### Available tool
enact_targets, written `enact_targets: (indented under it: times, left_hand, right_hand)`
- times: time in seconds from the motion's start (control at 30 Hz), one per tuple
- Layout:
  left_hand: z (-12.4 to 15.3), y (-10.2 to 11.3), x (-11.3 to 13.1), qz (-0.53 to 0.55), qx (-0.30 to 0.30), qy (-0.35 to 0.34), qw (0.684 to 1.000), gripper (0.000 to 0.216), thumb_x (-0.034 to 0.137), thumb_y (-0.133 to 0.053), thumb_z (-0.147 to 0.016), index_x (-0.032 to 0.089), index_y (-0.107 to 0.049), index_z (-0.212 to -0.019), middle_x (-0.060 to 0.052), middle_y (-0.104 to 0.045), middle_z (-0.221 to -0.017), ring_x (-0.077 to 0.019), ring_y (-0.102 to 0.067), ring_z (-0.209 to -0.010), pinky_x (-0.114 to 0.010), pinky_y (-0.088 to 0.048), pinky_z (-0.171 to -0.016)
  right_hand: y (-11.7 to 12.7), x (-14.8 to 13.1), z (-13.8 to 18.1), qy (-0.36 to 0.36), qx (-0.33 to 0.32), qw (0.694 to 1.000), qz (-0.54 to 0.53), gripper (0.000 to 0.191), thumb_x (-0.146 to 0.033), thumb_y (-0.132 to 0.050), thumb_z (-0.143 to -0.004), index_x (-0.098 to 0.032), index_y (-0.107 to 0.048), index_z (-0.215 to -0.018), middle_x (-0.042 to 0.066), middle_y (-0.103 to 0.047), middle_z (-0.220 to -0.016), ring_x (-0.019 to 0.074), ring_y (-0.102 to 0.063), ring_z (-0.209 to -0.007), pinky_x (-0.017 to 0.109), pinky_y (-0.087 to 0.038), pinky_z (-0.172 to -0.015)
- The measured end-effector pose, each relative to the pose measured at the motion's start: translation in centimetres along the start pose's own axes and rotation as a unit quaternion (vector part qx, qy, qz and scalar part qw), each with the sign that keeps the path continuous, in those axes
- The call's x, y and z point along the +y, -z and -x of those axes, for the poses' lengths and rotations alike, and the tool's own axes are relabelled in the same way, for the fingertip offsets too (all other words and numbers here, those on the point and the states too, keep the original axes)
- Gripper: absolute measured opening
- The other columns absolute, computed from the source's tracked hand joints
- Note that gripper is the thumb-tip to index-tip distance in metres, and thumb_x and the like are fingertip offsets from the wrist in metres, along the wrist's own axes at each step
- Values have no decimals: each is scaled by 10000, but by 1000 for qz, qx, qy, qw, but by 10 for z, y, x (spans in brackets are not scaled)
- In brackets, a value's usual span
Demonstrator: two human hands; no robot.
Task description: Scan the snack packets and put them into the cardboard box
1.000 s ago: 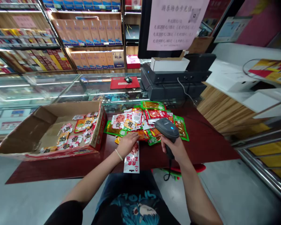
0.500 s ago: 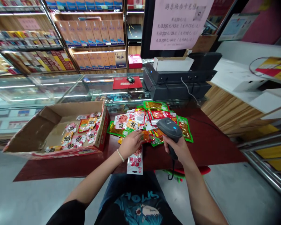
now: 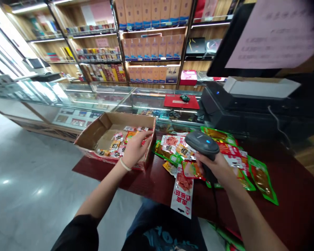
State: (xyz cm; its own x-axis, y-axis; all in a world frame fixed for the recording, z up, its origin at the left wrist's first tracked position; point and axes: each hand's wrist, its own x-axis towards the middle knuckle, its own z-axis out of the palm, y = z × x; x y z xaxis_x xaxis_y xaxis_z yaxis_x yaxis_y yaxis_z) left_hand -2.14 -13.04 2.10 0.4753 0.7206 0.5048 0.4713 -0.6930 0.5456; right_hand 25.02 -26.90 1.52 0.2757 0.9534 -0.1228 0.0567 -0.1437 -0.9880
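Observation:
My right hand [image 3: 219, 167] grips a dark handheld barcode scanner [image 3: 202, 143], its head over the pile of snack packets and a small blue light showing on top. My left hand [image 3: 136, 148] is above the right side of an open cardboard box [image 3: 90, 141]. Its fingers stretch toward the box's right wall, and no held thing shows in them. Small wrapped snacks [image 3: 116, 144] lie inside the box. A white snack packet with red print [image 3: 182, 191] juts over the table's front edge. Green-edged packets [image 3: 263, 177] lie at the pile's right.
The dark red table [image 3: 151, 183] meets a glass display counter [image 3: 136, 99]. On the counter are a red mouse pad [image 3: 170, 101] and a mouse [image 3: 184, 98]. A monitor with a pink sheet [image 3: 267, 38] stands at the right above black equipment [image 3: 232, 111]. Stocked shelves [image 3: 157, 45] line the back.
My left hand has moved left from the snack pile to over the cardboard box. The view has swung left. My right hand still holds the scanner over the pile.

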Motion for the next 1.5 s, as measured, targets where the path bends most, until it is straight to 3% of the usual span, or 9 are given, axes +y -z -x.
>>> enact_targets:
  times: [0.17, 0.33, 0.67, 0.8, 0.97, 1.07, 1.2, 1.33, 1.5]
  left_hand:
    - [-4, 51, -64, 4, 48, 139, 989, 288, 362, -527, -950, 189, -675, -1125, -72, -722, -1119, -206, -671, -991, -303, -529, -879]
    - [-3, 72, -122, -21, 33, 196, 980, 267, 329, -550, -905, 184, -673, -1092, -70, -726, -1067, -208, -675, -942, -308, -516, -864]
    - [-47, 18, -208, -88, -230, 343, 906, 479, 439, -749, -709, 155, -661, -1084, -134, -741, -1029, -292, -692, -948, -324, -501, -816]
    - [-47, -11, -220, -124, -232, 376, 888, 714, 423, -862, -522, 111, -634, -1122, -248, -694, -1147, -397, -641, -1109, -372, -484, -865]
    - [-42, -18, -231, -115, -241, 392, 880, 864, 402, -871, -488, 117, -560, -1241, -235, -701, -1138, -349, -681, -1016, -345, -491, -815]
    - [-46, -12, -236, -109, -228, 395, 883, 705, 373, -837, -545, 130, -597, -1161, -199, -719, -1076, -319, -684, -964, -331, -487, -790]
    - [-54, 7, -238, -79, -203, 395, 892, 238, 290, -797, -588, 179, -645, -734, -71, -707, -751, -248, -665, -792, -287, -461, -706]
    - [-54, 27, -231, -19, -142, 400, 905, 272, 287, -822, -565, 183, -571, -549, -1, -565, -528, -182, -571, -614, -266, -407, -593]
    - [-53, 45, -198, 111, -33, 412, 904, 340, 347, -834, -603, 180, -545, -669, 37, -531, -542, -104, -473, -495, -225, -370, -499]
  right_hand:
    - [-44, -19, -31, 19, -64, 996, 57, 436, -561, -734, -744, -208, -519, -605, -14, -539, -461, 115, -495, -371, 239, -421, -391]
    - [-79, -32, -57, 25, -97, 992, 79, 391, -528, -725, -737, -223, -507, -628, -23, -540, -454, 120, -493, -358, 245, -400, -384]
    - [-120, -26, -96, 39, -137, 987, 69, 393, -517, -751, -725, -229, -487, -768, -54, -546, -506, 121, -498, -350, 240, -385, -358]
    - [-127, -23, -102, 31, -148, 986, 64, 395, -532, -729, -766, -224, -484, -798, -58, -544, -523, 117, -501, -368, 239, -406, -377]
    - [-129, -21, -104, 21, -142, 986, 80, 397, -532, -725, -776, -216, -496, -850, -52, -570, -529, 121, -519, -382, 236, -418, -392]
    - [-128, -20, -103, 17, -144, 987, 73, 396, -511, -738, -766, -216, -497, -875, -58, -567, -533, 122, -515, -383, 236, -413, -387]
    - [-125, -24, -96, 26, -152, 987, 53, 393, -499, -743, -759, -223, -484, -866, -66, -547, -530, 121, -505, -384, 241, -406, -386]
    - [-117, -28, -84, 45, -157, 985, 45, 381, -508, -718, -777, -225, -472, -843, -62, -546, -527, 116, -500, -380, 242, -403, -391]
    - [-105, -23, -72, 48, -141, 988, 32, 389, -520, -717, -772, -224, -472, -836, -64, -550, -521, 114, -497, -361, 232, -396, -359]
